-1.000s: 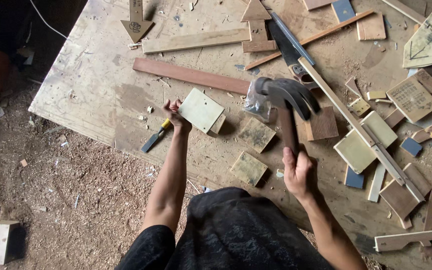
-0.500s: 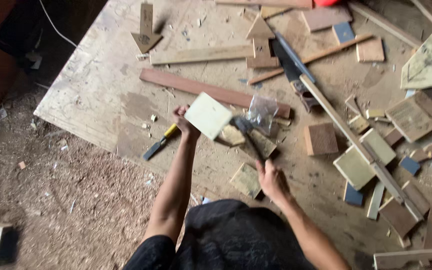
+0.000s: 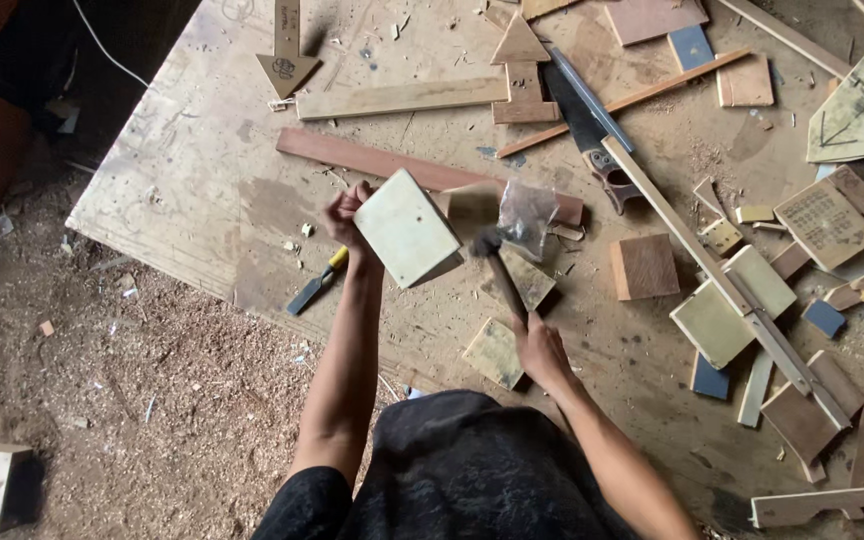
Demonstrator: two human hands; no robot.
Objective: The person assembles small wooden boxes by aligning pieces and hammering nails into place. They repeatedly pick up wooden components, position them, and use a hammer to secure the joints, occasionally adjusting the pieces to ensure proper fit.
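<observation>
While offcuts (image 3: 644,266) crowd round, hammer (image 3: 497,262) meets block (image 3: 407,228).

Pale square wooden block (image 3: 407,228) tilted on edge — dark-handled hammer (image 3: 500,268) beside.

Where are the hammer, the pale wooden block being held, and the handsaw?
hammer (image 3: 505,283): head view, on its wooden handle above the right hand.
pale wooden block (image 3: 407,228): head view, middle of its broad upper face.
handsaw (image 3: 577,108): head view, on the dark blade.
</observation>
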